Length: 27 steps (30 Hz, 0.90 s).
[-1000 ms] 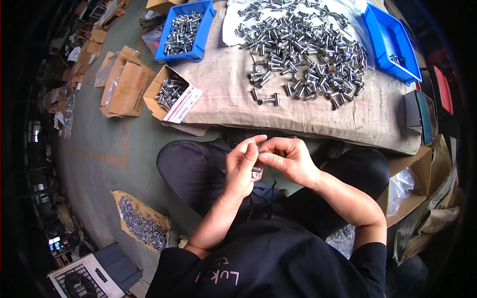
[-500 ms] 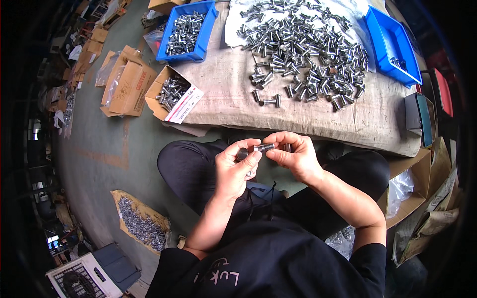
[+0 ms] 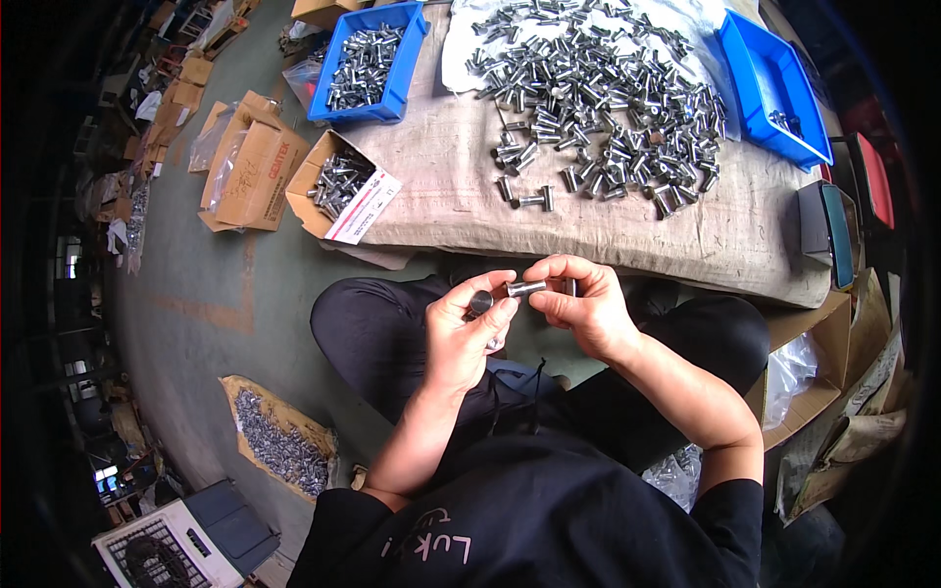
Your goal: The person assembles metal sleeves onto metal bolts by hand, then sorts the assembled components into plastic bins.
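Steel bolt (image 3: 526,288) between both hands (image 3: 529,318)

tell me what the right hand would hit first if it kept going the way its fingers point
The right hand points left toward the left hand, holding a small metal bolt between them. Going straight on, it would probably meet the left hand's fingertips first; depth is hard to judge.

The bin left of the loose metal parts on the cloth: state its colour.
Blue. The bin holds silver metal pieces; it shows best in the head view, upper left.
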Tool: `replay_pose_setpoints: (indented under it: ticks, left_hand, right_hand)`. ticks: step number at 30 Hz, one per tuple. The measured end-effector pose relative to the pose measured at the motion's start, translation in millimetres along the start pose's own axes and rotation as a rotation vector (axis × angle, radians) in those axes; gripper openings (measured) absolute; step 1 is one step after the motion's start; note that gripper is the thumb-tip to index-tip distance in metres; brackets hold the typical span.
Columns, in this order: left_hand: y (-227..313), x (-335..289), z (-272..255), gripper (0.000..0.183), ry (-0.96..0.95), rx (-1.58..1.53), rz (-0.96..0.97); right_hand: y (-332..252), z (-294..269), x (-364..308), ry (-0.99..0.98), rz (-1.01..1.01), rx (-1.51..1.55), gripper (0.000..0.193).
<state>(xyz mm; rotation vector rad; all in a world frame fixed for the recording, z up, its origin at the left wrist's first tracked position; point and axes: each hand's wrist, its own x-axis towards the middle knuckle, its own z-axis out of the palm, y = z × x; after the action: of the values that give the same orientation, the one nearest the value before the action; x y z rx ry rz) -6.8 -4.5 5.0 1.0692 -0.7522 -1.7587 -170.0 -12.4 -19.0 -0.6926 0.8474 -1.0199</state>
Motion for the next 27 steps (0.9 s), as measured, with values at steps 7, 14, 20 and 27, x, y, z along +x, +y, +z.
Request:
replay_pose_setpoints:
  ticks: [7, 14, 20, 27]
  left_hand:
    - [-3.9, 0.5, -0.5, 0.028, -0.012, 0.060, 0.047]
    - [-3.5, 4.0, -2.7, 0.049, -0.065, -0.234, -0.128]
    - [-14.2, 4.3, 4.6, 0.049, 0.039, -0.114, -0.086]
    - [-25.3, 7.2, 6.6, 0.036, 0.040, -0.088, 0.015]
  right_hand:
    - [-2.1, -2.4, 1.4, -0.027, 0.178, 0.370, 0.018]
    - [-11.7, -3.6, 3.5, -0.040, 0.139, 0.559, 0.019]
    - [-4.9, 3.8, -1.6, -0.135, 0.284, 0.144, 0.019]
    - [-2.1, 5.5, -0.1, -0.073, 0.164, -0.078, 0.019]
